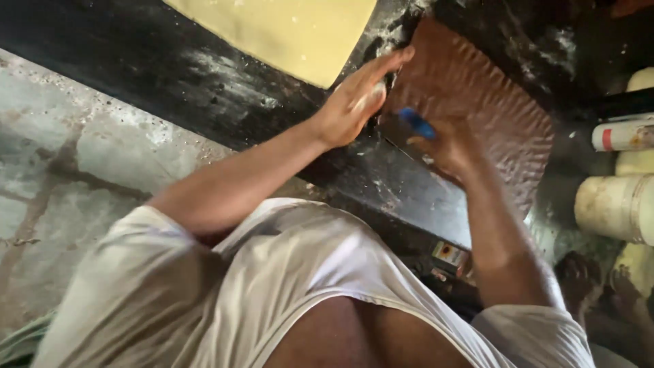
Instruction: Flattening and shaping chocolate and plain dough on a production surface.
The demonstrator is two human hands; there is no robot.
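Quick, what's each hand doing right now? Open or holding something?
Left hand: open, fingers stretched flat at the edge of the brown sheet.
Right hand: closed in a grip on a blue tool, over the brown sheet.

My left hand (357, 102) lies flat, fingers straight and together, forearm stretched forward. My right hand (446, 143) is curled shut just beside it, blurred, elbow bent.

Looked like small craft workshop. Dark, stained, dusty bench (204, 82) carried hammered copper sheet (477, 102) and pale yellow sheet (286, 31). Bare cracked concrete floor (61, 170) lay beside it. Grimy white tubs (613, 204) and tube (623, 135) sat at edge.
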